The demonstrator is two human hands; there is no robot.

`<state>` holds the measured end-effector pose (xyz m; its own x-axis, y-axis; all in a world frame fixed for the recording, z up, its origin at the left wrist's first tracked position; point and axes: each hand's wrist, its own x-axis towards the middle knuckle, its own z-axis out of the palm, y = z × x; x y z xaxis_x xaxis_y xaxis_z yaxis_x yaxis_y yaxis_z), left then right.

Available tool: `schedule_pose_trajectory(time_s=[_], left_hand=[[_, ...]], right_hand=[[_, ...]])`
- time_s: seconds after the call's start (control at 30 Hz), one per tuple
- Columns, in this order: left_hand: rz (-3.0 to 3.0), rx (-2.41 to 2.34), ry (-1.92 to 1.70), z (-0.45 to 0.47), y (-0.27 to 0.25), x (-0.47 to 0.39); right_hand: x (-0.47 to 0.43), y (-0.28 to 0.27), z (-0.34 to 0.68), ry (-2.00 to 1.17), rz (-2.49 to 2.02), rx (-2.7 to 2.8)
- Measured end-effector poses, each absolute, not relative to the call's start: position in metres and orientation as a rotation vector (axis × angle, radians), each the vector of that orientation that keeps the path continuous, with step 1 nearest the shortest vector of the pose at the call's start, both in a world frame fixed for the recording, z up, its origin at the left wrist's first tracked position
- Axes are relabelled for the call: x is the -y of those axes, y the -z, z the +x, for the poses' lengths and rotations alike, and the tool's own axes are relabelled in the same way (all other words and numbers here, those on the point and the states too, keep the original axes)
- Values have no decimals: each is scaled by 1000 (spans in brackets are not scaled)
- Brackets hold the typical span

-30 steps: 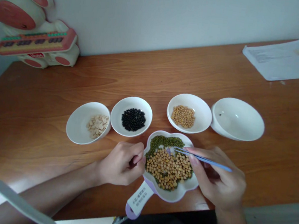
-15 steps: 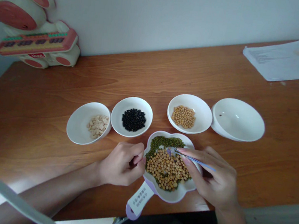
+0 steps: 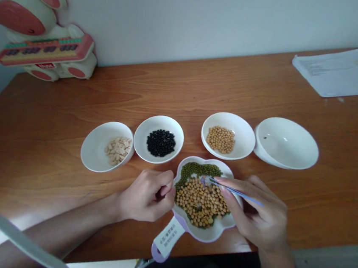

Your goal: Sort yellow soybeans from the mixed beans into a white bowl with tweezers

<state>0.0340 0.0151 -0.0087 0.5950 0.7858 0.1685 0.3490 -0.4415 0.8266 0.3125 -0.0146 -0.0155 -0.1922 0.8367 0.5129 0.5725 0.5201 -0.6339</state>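
A white flower-shaped dish [image 3: 220,232] with a purple rim and a labelled handle [image 3: 168,237] is in front of me. Inside it, yellow soybeans [image 3: 198,198] lie in the middle and green mung beans [image 3: 199,169] gather mostly along the far side. My right hand [image 3: 258,210] is closed around slim blue tweezers [image 3: 239,194], their tips down among the beans near the green ones. Whether a bean sits between the tips, I cannot tell. At the dish's left edge, my left hand [image 3: 150,195] is closed with thumb and forefinger pinching the rim.
Beyond the dish stand white bowls: one with pale flat seeds [image 3: 118,150], one with black beans [image 3: 161,143], one with soybeans [image 3: 221,139], and one with a small dark speck [image 3: 288,141]. A rabbit figure [image 3: 47,52] and papers [image 3: 342,72] lie farther back.
Almost nothing differs. My right hand and the tweezers have shifted very slightly to the right; the left hand holds its place at the dish.
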Motion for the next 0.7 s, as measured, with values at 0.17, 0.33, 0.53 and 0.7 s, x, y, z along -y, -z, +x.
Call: schedule_pose_trajectory(time_s=[0.17,0.33,0.53,0.7], left_hand=[[2031,-898,-703,33,9,-15],[2023,-894,-702,33,10,-15],[2035,-888,-707,33,11,-15],[2034,-884,-709,34,9,-15]], right_hand=[[13,14,312,-391,-1143,1909],[13,13,312,-398,-1158,1905],[18,16,315,-286,-1138,1839],[15,18,313,-17,-1235,1536]])
